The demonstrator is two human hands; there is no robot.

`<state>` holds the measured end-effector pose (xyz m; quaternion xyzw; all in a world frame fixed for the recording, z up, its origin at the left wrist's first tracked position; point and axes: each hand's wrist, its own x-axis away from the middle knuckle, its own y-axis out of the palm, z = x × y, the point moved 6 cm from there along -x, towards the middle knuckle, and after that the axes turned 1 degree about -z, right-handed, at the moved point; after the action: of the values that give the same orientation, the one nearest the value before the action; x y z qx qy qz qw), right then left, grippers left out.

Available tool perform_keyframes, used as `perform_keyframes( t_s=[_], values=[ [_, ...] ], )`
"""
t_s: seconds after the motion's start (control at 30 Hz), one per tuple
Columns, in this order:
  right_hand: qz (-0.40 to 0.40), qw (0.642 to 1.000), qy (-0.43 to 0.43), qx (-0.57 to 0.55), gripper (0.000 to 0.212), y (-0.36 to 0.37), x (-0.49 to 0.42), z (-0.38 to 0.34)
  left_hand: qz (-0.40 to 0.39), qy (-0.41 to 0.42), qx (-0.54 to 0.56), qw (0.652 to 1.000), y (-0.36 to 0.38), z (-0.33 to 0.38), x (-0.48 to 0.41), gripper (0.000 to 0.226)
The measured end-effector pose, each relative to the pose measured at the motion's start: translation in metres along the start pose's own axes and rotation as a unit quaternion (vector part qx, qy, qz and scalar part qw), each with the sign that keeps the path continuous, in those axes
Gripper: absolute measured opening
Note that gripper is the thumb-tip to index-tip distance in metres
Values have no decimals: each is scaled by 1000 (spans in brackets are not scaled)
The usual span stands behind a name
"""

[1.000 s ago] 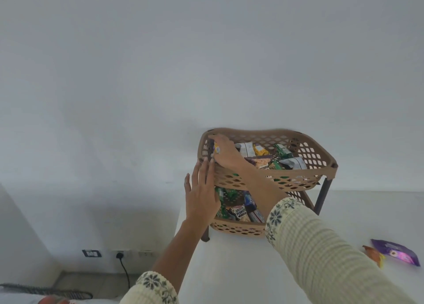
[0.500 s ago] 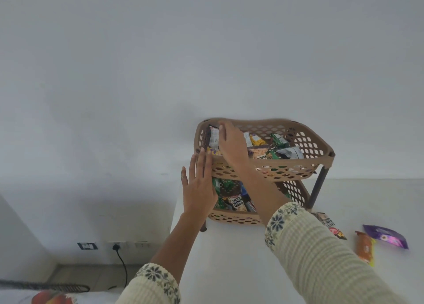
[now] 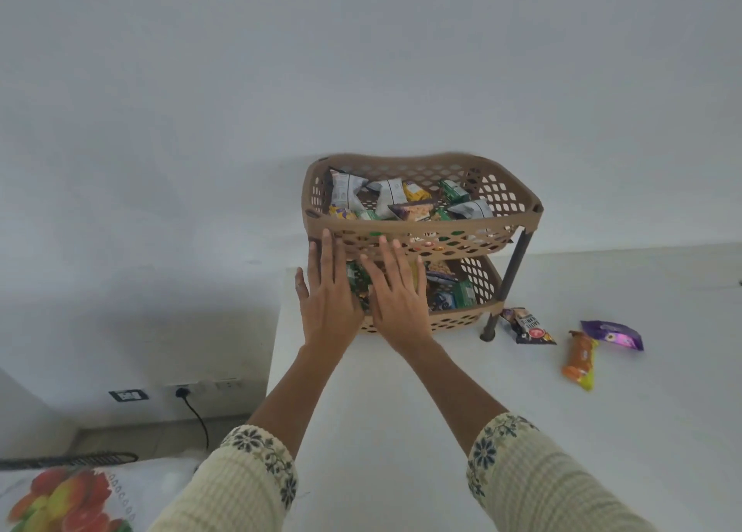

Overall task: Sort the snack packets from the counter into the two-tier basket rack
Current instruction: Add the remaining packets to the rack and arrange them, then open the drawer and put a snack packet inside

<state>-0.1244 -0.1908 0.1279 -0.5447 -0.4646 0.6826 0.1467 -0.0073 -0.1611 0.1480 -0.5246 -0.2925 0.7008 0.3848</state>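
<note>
Presently both hands are flat and empty, fingers spread, nothing gripped. The left hand (image 3: pixel 327 302) lies against the front left corner of the basket rack (image 3: pixel 421 226), its fingertips at the upper tier's front wall. The right hand (image 3: pixel 395 294) sits just beside it, covering the opening of the lower tier. Both tiers already hold many packets.

Three packets remain on the counter (image 3: pixel 401 411), all to the right of the hands and beyond the rack's front right leg (image 3: pixel 506 286). The dark packet (image 3: pixel 529 326) is nearest, lying just beside the foot of that leg, its long axis running from upper left to lower right. The orange packet (image 3: pixel 579 359) lies further right, its long axis close to straight toward and away from the person, the yellow end nearer the body. The purple packet (image 3: pixel 612 334) is furthest, touching or nearly touching the orange one's far end, and lies crosswise, left to right.

In my judgement the right hand is the nearer one to all three and is better placed to collect them, the dark packet first. Sorting appears nearly complete.
</note>
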Motion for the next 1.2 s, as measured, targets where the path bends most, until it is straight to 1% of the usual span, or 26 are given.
perform_keyframes(
  t_s=[0.07, 0.13, 0.23, 0.33, 0.43, 0.47, 0.6, 0.67, 0.7, 0.77, 0.8, 0.87, 0.9, 0.97, 1.0, 1.1, 1.13, 1.17, 1.2],
  values=[
    [-40, 999, 11, 8, 55, 7, 33, 7, -60, 22, -18, 998, 23, 7, 30, 80],
    [-79, 997, 17, 11, 54, 11, 68, 15, -122, 22, -37, 992, 47, 13, 67, 87],
    [-134, 991, 16, -1, 52, 12, 121, 24, -223, 9, -95, 970, 77, 21, 126, 85],
    [-206, 977, 34, -35, 46, 11, 174, 32, -296, 1, -119, 948, 93, 29, 178, 81],
    [-306, 950, 42, -52, 48, 10, 228, 37, -343, -17, -111, 932, 94, 42, 227, 70],
    [-327, 943, 41, -52, 48, 7, 245, 38, -352, -22, -109, 929, 93, 47, 242, 66],
    [-367, 926, 55, -76, 49, -9, 305, 39, -360, -20, -114, 926, 86, 69, 302, 60],
    [-368, 924, 55, -91, 48, -19, 331, 35, -333, -27, -100, 937, 74, 81, 331, 57],
    [-354, 929, 53, -93, 46, -26, 342, 31, -296, -26, -89, 951, 65, 87, 342, 54],
    [-296, 949, 62, -90, 39, -40, 358, 25, -226, -1, -88, 970, 50, 97, 362, 45],
    [-268, 956, 72, -94, 36, -46, 365, 21, -211, 4, -95, 973, 44, 101, 372, 43],
    [-227, 964, 81, -114, 35, -56, 380, 10, -209, 7, -101, 973, 38, 103, 390, 45],
    [-212, 965, 82, -128, 36, -60, 389, 3, -218, 7, -96, 971, 37, 103, 400, 50],
    [-193, 965, 91, -150, 41, -66, 411, -11, -247, 2, -92, 965, 37, 102, 423, 73],
    [-188, 964, 98, -157, 43, -69, 422, -18, -258, 1, -90, 962, 36, 101, 434, 80],
    [-179, 959, 118, -188, 45, -73, 452, -35, -248, 2, -67, 966, 34, 99, 461, 81],
    [-176, 954, 135, -204, 43, -72, 460, -39, -251, 2, -60, 966, 35, 97, 470, 82],
    [-177, 939, 175, -236, 39, -70, 465, -40, -255, -9, -54, 966, 35, 96, 478, 84],
    [-181, 906, 246, -294, 34, -67, 469, -37, -260, -37, -37, 964, 36, 93, 485, 84]
  ],
)
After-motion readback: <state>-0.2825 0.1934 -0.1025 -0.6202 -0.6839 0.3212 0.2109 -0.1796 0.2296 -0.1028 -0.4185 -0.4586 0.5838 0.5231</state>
